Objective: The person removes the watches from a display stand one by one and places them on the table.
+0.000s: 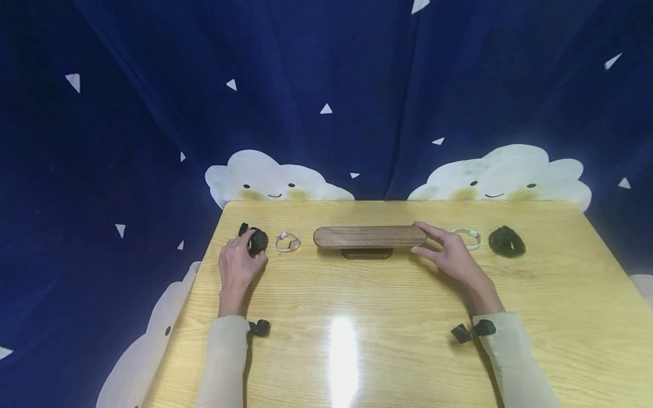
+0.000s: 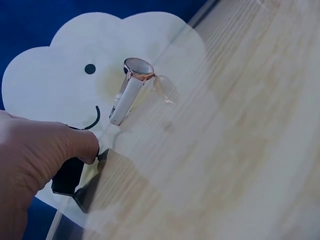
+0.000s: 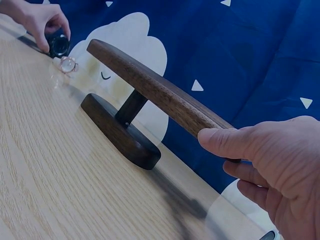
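Observation:
At the table's far left, my left hand (image 1: 238, 263) pinches a black wristwatch (image 1: 259, 241) between thumb and fingers. Its dark round face shows in the right wrist view, while the hand covers much of the strap in the left wrist view. A wristwatch with a white strap and rose-gold case (image 2: 131, 92) stands on its side just right of it. My right hand (image 1: 454, 258) holds the right end of a dark wooden T-shaped stand (image 3: 160, 92), thumb on the near side. The stand is upright, and its bar (image 1: 369, 237) bears nothing.
Behind my right hand lies a white band (image 1: 469, 231), partly hidden. Farther right sits a dark green scrunchie-like ring (image 1: 507, 242). The wooden table (image 1: 408, 340) ends at a blue curtain (image 1: 326, 68) with white clouds and triangles.

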The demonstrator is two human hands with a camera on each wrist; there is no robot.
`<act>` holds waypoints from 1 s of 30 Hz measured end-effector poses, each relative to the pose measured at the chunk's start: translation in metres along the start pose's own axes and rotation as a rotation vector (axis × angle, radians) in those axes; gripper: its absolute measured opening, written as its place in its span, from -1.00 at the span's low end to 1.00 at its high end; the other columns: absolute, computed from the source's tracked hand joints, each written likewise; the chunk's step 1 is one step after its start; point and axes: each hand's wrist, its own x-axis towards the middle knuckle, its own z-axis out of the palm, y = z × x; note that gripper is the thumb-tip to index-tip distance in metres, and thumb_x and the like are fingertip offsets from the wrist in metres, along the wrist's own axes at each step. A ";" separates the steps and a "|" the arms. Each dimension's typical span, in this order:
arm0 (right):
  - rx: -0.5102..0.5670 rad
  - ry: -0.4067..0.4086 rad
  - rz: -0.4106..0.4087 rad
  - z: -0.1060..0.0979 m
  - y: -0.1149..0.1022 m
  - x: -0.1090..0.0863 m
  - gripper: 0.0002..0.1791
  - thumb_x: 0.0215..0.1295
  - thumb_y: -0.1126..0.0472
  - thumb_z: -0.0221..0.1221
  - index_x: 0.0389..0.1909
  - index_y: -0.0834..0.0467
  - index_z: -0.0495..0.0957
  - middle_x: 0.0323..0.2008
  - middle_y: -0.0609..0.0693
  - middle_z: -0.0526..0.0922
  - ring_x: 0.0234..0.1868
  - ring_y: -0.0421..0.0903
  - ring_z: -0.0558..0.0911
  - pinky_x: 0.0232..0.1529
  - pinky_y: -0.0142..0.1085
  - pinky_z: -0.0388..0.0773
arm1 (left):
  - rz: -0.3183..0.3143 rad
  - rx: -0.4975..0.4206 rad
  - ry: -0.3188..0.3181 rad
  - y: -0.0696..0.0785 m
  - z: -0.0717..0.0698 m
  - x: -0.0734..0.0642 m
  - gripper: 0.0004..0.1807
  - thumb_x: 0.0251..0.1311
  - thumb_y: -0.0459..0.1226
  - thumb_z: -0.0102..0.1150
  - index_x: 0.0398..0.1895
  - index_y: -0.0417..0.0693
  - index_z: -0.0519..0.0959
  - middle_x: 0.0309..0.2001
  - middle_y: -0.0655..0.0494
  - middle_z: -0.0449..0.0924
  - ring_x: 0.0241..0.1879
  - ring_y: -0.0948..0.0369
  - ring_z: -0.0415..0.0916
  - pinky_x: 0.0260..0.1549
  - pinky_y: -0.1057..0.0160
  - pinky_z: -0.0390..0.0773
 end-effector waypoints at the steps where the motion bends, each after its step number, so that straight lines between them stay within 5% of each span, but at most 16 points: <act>1: -0.001 0.000 0.001 0.000 0.000 0.000 -0.28 0.30 0.26 0.44 0.46 0.23 0.45 0.40 0.30 0.48 0.43 0.35 0.43 0.40 0.15 0.38 | 0.000 -0.002 -0.003 0.000 -0.001 0.000 -0.35 -0.05 -0.27 0.53 0.23 -0.06 0.63 -0.06 -0.23 0.75 -0.09 -0.20 0.67 -0.03 -0.18 0.64; 12: -0.005 0.016 0.006 0.001 0.000 0.001 -0.26 0.25 0.24 0.49 0.44 0.22 0.47 0.37 0.28 0.52 0.43 0.34 0.43 0.40 0.19 0.37 | -0.036 -0.026 -0.097 0.005 -0.009 0.003 -0.16 -0.01 -0.16 0.53 0.44 0.03 0.46 -0.16 -0.17 0.70 -0.08 -0.19 0.61 -0.03 -0.22 0.60; 20: -0.069 0.057 -0.012 0.004 0.000 0.002 -0.21 0.21 0.20 0.53 0.45 0.21 0.47 0.34 0.27 0.56 0.38 0.35 0.49 0.40 0.21 0.41 | 0.058 -0.103 0.017 0.021 -0.016 0.009 -0.30 0.19 -0.05 0.41 0.39 -0.08 0.52 -0.37 -0.07 0.55 -0.28 -0.07 0.49 -0.19 -0.11 0.58; 24: -0.066 0.066 -0.025 0.007 -0.001 0.002 -0.20 0.21 0.20 0.52 0.45 0.25 0.45 0.34 0.31 0.55 0.38 0.38 0.48 0.41 0.25 0.38 | 0.096 -0.156 0.041 0.033 -0.016 0.009 -0.38 0.29 -0.07 0.36 0.39 -0.07 0.53 -0.14 -0.13 0.59 -0.11 -0.10 0.53 -0.11 -0.15 0.57; 30: -0.105 0.052 -0.023 0.011 -0.007 0.003 -0.18 0.32 0.09 0.45 0.51 0.26 0.35 0.44 0.35 0.41 0.46 0.39 0.37 0.47 0.29 0.29 | 0.174 -0.211 0.008 0.054 -0.012 0.007 -0.43 0.46 -0.06 0.19 0.45 -0.07 0.48 0.42 -0.15 0.45 0.43 -0.14 0.37 0.40 -0.24 0.35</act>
